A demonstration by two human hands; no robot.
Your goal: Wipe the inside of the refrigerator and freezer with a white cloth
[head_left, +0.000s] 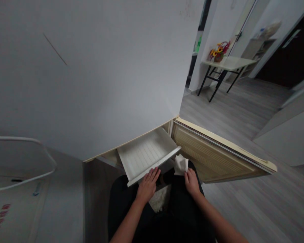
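A white, ribbed freezer drawer (pixel 148 150) is pulled partway out of the tall white refrigerator (pixel 111 74) in front of me. My left hand (pixel 147 184) rests on the drawer's front edge, its fingers stretched out and holding nothing. In my right hand (pixel 192 180) is a whitish cloth (pixel 181 164), pinched at its lower corner, to the right of the drawer front. The refrigerator's lower door (pixel 215 148) stands open on the right, its yellowed inner panel and seal showing. No contents are visible on the part of the drawer floor I can see.
My knees flank the space below the drawer. At left are a white curved tube (pixel 17 138) and a pale box (pixel 12 209) with red printing. Farther off, a folding table (pixel 230 63) holds a flower basket (pixel 218 55). Grey wood-look floor (pixel 243 101) extends behind the door.
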